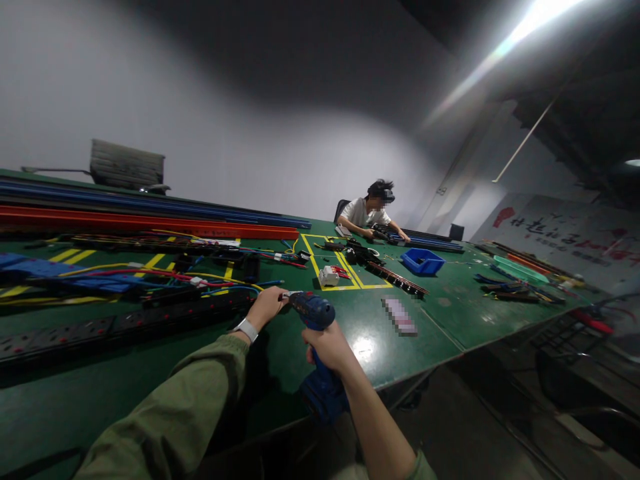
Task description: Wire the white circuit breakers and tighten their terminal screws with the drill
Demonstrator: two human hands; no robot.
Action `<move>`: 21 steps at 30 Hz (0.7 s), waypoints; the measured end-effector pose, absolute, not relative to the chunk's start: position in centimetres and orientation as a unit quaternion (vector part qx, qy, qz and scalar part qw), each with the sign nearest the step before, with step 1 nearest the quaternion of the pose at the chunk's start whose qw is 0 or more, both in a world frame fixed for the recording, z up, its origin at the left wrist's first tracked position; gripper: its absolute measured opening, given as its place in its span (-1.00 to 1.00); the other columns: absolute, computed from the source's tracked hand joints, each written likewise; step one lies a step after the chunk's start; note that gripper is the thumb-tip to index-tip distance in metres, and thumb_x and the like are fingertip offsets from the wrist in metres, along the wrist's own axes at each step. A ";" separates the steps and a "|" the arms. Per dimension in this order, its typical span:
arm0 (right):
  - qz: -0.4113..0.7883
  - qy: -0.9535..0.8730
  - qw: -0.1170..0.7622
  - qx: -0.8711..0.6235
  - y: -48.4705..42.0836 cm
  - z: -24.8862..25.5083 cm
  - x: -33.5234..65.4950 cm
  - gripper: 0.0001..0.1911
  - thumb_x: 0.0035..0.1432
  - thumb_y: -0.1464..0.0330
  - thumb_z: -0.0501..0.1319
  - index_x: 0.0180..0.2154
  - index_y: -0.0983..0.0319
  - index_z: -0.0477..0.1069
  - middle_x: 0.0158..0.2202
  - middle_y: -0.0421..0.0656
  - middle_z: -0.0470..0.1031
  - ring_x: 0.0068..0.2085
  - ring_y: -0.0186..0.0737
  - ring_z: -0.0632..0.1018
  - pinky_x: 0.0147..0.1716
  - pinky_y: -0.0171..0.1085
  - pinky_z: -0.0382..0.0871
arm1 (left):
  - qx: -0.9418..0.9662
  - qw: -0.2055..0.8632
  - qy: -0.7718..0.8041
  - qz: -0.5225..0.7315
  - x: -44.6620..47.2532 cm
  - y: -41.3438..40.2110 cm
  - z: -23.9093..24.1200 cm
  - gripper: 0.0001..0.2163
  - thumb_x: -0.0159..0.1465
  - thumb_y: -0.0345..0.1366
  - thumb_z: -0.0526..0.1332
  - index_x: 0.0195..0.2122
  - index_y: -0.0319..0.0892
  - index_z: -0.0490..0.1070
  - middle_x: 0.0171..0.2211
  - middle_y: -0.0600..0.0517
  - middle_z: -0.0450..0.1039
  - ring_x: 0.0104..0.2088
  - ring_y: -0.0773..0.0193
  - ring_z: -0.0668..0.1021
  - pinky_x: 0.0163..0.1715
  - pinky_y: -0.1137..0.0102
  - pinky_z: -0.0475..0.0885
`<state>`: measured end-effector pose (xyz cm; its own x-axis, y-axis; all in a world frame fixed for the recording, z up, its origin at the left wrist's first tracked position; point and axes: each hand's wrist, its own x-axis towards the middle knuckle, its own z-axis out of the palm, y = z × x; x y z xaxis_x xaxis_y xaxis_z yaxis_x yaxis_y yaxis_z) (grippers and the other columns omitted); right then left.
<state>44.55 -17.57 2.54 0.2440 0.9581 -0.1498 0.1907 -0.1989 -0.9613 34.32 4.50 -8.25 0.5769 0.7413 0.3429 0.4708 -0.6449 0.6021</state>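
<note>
My right hand [331,347] is wrapped round the grip of a blue cordless drill [314,311], which points left over the near part of the green table. At the drill's tip, my left hand [267,307] is closed, its fingers pinched together. What they hold is too small to make out. Just left of that hand ends a long black power strip [100,333] with sockets and red spots. Red, yellow and blue wires [200,280] lie loose behind the strip. A white block with red parts [331,275] stands beyond the drill.
Blue rails [150,203] and an orange-red channel [125,221] run along the far left. Across the table [445,320] a person [367,213] handles dark strips. A blue bin [423,261], a blurred flat object [399,316] and wire bundles [515,290] lie to the right.
</note>
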 end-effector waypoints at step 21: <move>0.417 -0.456 0.452 -0.643 -17.9 2.5 44.8 -0.74 -0.08 0.45 0.16 -0.24 0.25 0.30 -0.61 -0.35 0.31 -0.66 -0.33 0.45 -0.68 -0.41 0.23 | 0.868 0.216 0.347 0.283 34.6 4.8 -8.5 -0.78 0.18 -0.32 0.21 -0.19 -0.13 0.59 -0.18 -0.07 0.59 -0.11 0.13 0.55 -0.06 0.38 0.37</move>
